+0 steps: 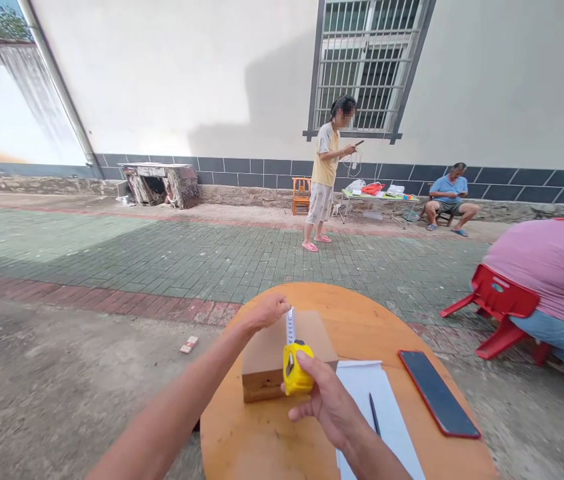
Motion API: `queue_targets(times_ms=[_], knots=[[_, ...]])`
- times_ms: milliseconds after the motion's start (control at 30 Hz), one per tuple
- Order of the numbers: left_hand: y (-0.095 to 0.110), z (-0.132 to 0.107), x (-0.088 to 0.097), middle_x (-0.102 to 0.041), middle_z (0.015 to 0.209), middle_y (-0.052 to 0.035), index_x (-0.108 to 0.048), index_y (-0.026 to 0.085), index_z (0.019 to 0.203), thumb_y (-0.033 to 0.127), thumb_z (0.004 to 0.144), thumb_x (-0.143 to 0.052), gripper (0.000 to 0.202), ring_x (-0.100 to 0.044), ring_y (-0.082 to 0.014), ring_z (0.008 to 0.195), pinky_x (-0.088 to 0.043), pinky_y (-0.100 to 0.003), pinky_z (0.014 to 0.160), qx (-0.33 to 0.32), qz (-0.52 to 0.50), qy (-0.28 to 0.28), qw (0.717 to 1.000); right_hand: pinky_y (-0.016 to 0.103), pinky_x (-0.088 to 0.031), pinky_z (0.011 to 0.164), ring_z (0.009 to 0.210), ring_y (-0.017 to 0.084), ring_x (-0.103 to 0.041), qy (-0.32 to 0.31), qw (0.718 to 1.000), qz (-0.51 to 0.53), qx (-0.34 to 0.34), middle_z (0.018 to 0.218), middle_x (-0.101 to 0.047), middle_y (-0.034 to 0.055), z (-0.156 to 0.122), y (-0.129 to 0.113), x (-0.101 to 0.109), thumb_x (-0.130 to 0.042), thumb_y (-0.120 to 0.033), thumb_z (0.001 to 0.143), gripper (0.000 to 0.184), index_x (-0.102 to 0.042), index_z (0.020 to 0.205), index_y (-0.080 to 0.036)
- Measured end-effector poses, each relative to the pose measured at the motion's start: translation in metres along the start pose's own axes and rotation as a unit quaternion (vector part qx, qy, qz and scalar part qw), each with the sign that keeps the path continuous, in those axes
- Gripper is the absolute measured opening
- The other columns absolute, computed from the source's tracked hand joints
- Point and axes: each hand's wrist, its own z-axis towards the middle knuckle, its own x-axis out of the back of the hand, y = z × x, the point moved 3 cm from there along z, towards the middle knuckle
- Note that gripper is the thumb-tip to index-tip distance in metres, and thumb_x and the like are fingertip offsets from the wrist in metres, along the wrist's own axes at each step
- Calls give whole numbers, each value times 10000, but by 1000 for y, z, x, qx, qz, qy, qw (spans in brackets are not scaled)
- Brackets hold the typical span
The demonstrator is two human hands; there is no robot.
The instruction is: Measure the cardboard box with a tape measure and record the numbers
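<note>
A yellow tape measure (298, 371) sits in my right hand (329, 403), gripped between thumb and fingers at the near edge of a brown box (267, 353). Its white blade (291, 327) is pulled out a short way across the top of the box. At the far end of the blade, my left hand (269, 311) is closed with its fingertips pinching the tip. The box rests on a round orange wooden table (272, 443). Right of my right hand lie white paper sheets (362, 390) with a dark pen (375, 415) on top.
A phone with a red edge (438, 392) lies at the table's right. Beyond it a person in a pink shirt (545, 267) sits on a red plastic chair (505, 297). Farther off, one person stands (326, 163) and another sits (449, 193) beside a folding table (382, 197).
</note>
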Motion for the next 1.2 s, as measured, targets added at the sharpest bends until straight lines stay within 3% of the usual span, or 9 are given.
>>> queue_targets(times_ms=[133,433,700,867,933,1133,1200], knots=[[-14,14,-1,-623,906,-14,-618,120,991,440,923,-567,331,-613,-147,774,-539,-294,690,18,17,-2,1000,228,-521,449,891,201,-565,5,1000,11,-19,988,-542,66,-6,14,-7,-633,-587,804,514,-595,1089,-161],[-45,20,-24,-634,1005,-44,-607,131,1073,410,926,-575,317,-628,-160,853,-557,-331,751,30,25,13,999,224,-524,405,950,238,-581,11,997,23,-66,988,-522,56,-22,33,3,-670,-687,719,671,-547,1145,-184],[-33,14,-22,-631,973,-36,-611,129,1043,419,924,-573,315,-621,-155,832,-549,-325,743,5,44,29,999,215,-528,397,876,211,-638,25,993,57,-102,952,-582,44,-26,36,3,-716,-687,667,758,-472,1194,-199],[-26,5,-19,-630,930,-27,-614,128,1013,417,926,-572,305,-616,-141,792,-544,-309,719,-21,42,4,999,187,-471,344,501,93,-561,37,985,43,-164,836,-615,14,-35,41,4,-711,-750,579,864,-450,1171,-177],[-25,4,-18,-628,918,-24,-613,128,1006,420,926,-570,305,-612,-136,777,-542,-302,707,-24,38,-1,999,189,-474,348,452,67,-519,40,985,32,-163,829,-612,1,-36,42,4,-721,-745,571,859,-453,1160,-180],[-24,2,-18,-623,918,-24,-610,129,1010,435,926,-564,320,-606,-137,774,-536,-301,701,-19,25,1,1000,210,-531,409,709,147,-609,15,994,26,-104,863,-591,17,-29,53,8,-671,-703,707,664,-495,1104,-201],[-23,1,-19,-620,916,-24,-608,131,1009,440,926,-562,324,-602,-136,770,-532,-300,700,-19,19,4,1000,214,-531,415,713,150,-606,13,994,28,-104,869,-590,21,-28,57,9,-659,-699,725,639,-502,1097,-203]])
